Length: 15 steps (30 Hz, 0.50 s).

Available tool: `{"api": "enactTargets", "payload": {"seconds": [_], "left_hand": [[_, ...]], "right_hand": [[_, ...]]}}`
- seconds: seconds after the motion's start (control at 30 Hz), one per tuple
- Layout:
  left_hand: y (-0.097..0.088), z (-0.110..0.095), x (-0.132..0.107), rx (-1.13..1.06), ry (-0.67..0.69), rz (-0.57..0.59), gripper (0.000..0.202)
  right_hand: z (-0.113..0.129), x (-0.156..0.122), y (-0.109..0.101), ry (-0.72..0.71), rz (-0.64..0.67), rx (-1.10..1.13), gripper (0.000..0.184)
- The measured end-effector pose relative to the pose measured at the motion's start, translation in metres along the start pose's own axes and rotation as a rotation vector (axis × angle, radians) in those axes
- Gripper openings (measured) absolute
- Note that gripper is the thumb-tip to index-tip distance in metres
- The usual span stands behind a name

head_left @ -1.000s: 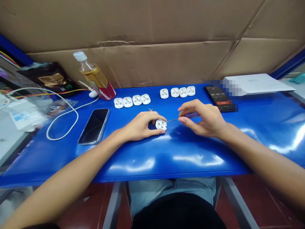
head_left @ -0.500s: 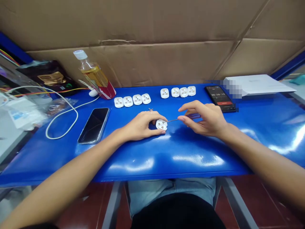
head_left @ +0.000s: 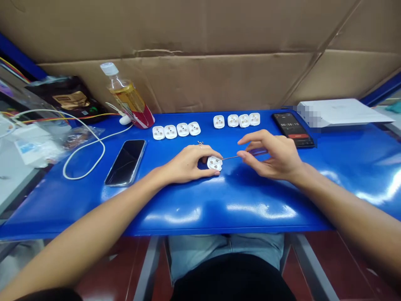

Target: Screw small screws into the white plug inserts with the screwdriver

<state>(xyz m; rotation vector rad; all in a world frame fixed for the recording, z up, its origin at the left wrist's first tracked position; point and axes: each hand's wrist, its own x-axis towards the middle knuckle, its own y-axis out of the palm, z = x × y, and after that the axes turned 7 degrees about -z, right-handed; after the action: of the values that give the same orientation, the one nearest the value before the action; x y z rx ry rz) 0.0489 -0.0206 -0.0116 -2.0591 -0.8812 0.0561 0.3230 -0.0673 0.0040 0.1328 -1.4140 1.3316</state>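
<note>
On the blue table, my left hand (head_left: pixel 191 164) is closed on a small white plug housing (head_left: pixel 214 163) with metal screw terminals inside, thumb at its near side and fingers at its far side. From the right, my right hand (head_left: pixel 272 154) holds a screwdriver (head_left: pixel 231 157) by its clear, purplish handle, which the fingers partly hide. The thin metal shaft points left, and its tip is at the right edge of the plug housing. Behind my hands stand two rows of similar white housings, a left row (head_left: pixel 171 131) and a right row (head_left: pixel 243 121).
A phone (head_left: pixel 125 163) lies left of my left arm. Another phone (head_left: pixel 293 129) showing a timer and a white box (head_left: pixel 344 112) are at the back right. A drink bottle (head_left: pixel 131 100), a white cable (head_left: pixel 102 152) and a black pouch (head_left: pixel 70 98) occupy the back left. Cardboard (head_left: pixel 238 79) walls the rear edge.
The whole view has shifted slightly, so things appear a little farther right. Both hands keep their grips, and the screwdriver tip stays at the plug housing's edge.
</note>
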Motion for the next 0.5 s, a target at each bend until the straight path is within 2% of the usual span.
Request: {"api": "enactTargets", "payload": {"seconds": [0.17, 0.3, 0.43, 0.5], "left_hand": [[0.0000, 0.0006, 0.0001, -0.005, 0.011, -0.009, 0.042], [0.0003, 0.0010, 0.0000, -0.006, 0.018, -0.011, 0.043], [0.0005, 0.0008, 0.0002, -0.003, 0.009, -0.017, 0.042], [0.0006, 0.0008, 0.0003, -0.010, 0.014, -0.015, 0.042]], "right_hand": [[0.0011, 0.0002, -0.0004, 0.012, 0.055, 0.065, 0.028], [0.0009, 0.0003, -0.0004, -0.008, 0.000, -0.046, 0.017], [0.0001, 0.0013, -0.0023, -0.025, 0.055, 0.000, 0.021], [0.0013, 0.0015, -0.0029, -0.071, 0.056, -0.019, 0.015]]}}
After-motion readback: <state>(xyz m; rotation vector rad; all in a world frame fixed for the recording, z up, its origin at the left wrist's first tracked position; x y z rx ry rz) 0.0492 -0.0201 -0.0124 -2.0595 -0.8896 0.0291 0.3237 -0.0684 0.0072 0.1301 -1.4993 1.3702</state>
